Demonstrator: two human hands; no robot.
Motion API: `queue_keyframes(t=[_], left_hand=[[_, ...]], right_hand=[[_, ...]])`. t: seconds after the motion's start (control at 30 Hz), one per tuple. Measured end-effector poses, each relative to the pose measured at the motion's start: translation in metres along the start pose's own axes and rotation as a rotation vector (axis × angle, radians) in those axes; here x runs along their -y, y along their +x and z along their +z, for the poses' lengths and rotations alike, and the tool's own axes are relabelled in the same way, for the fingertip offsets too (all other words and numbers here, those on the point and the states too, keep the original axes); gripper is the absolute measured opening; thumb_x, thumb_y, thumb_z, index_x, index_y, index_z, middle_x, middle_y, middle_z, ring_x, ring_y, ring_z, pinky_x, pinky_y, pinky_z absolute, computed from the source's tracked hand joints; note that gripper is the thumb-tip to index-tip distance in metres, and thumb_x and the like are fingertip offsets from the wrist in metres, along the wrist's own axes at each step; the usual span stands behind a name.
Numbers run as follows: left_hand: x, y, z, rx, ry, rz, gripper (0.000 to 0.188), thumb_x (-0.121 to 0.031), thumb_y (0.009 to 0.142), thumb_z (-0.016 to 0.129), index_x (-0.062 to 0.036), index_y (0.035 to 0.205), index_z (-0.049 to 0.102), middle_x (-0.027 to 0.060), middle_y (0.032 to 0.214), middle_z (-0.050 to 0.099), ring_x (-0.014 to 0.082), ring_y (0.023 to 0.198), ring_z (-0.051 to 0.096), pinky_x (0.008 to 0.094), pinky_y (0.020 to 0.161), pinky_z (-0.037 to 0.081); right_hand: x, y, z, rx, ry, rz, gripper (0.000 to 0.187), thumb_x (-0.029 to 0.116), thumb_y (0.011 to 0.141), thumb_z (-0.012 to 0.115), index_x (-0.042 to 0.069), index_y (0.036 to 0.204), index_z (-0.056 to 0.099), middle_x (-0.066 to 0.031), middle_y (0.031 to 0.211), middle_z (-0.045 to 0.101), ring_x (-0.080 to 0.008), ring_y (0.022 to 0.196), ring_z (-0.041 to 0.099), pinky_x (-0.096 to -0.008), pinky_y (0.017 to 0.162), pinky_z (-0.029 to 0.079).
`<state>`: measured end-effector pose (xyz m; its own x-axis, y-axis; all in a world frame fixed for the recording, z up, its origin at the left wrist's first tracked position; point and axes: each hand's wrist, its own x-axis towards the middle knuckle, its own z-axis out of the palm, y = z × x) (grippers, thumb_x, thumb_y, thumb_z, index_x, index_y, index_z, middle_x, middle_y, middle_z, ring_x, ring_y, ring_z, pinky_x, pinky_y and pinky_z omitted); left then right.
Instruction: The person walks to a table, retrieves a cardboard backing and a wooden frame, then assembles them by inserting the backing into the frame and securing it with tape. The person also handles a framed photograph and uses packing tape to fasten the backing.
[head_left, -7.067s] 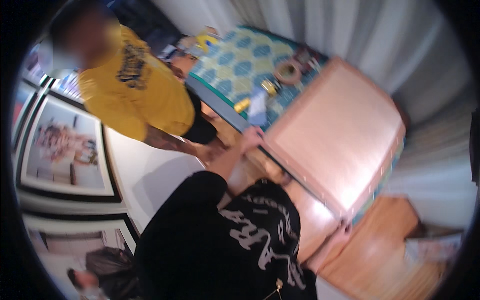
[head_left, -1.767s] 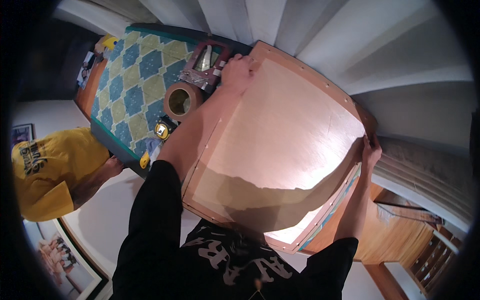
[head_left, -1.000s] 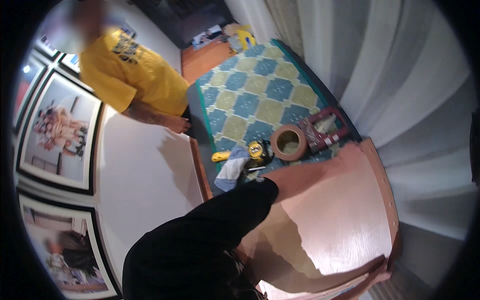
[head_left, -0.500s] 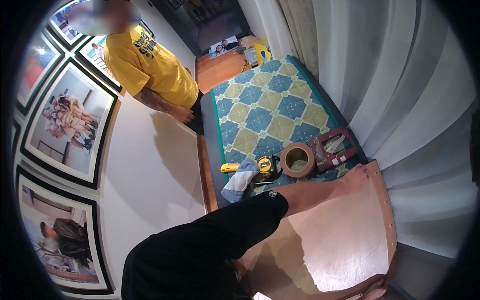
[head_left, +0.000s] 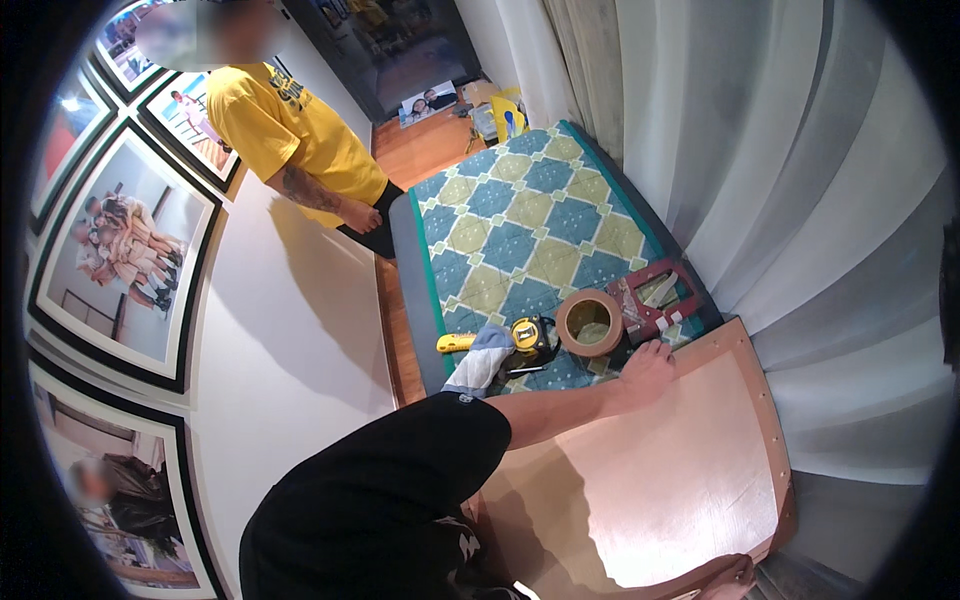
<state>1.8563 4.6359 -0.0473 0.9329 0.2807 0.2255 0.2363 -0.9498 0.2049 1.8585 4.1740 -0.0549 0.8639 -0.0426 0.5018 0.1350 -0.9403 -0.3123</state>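
A large flat panel [head_left: 690, 470] lies before me, pale and shiny inside a brown rim with small fasteners along its right side. My left hand [head_left: 648, 376] is on the panel's far edge, its fingers bent over the rim close to a red staple gun [head_left: 628, 312]. Down at the near right corner, my right hand [head_left: 728, 578] is curled around the rim, partly hidden by the corner. Just past the far edge stands a roll of brown tape [head_left: 568, 330]. To its left are a yellow and black tape measure [head_left: 526, 335], a grey and white cloth [head_left: 480, 358] and a yellow-handled tool [head_left: 456, 343].
The tools rest on a green patterned quilt [head_left: 520, 240] over a grey pad. A person in a yellow shirt [head_left: 310, 130] stands beyond it at left. Framed photos [head_left: 125, 250] hang on the left wall; white curtains [head_left: 810, 250] line the right. A glossy photo print [head_left: 428, 103] leans far back.
My left hand has slid left along the panel's far edge, away from the far right corner. My right hand has shifted slightly left at the near corner. The view has shifted a little.
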Motion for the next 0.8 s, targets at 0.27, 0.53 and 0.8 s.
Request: queue_keyframes(t=[0.27,0.53,0.8], left_hand=[[0.003,-0.011,-0.004,0.030,-0.163,-0.062,0.021,-0.007,0.070,0.056,0.0010,0.088,0.062,0.0147,0.089,0.058,0.0272,0.090,0.056,0.0369,0.078,0.045],[-0.002,-0.003,0.002,0.063,-0.279,-0.124,0.026,-0.003,0.066,0.057,0.0025,0.091,0.059,0.0167,0.096,0.058,0.0313,0.096,0.055,0.0402,0.081,0.044],[0.004,-0.006,0.000,0.067,-0.192,0.089,0.024,-0.007,0.064,0.056,0.0018,0.087,0.058,0.0165,0.092,0.058,0.0320,0.092,0.055,0.0399,0.084,0.045]], right_hand=[[-0.031,-0.026,0.021,0.101,0.241,0.444,0.030,0.025,0.079,0.070,-0.002,0.091,0.068,-0.0226,0.089,0.065,-0.0311,0.077,0.064,-0.0407,0.069,0.052],[0.005,-0.024,0.021,0.097,0.261,0.466,0.028,0.020,0.082,0.066,0.000,0.101,0.064,-0.0182,0.093,0.065,-0.0260,0.079,0.062,-0.0363,0.070,0.051],[0.021,-0.035,0.027,0.119,0.315,0.547,0.030,0.015,0.085,0.062,0.003,0.112,0.061,-0.0138,0.097,0.065,-0.0209,0.081,0.060,-0.0320,0.070,0.050]])
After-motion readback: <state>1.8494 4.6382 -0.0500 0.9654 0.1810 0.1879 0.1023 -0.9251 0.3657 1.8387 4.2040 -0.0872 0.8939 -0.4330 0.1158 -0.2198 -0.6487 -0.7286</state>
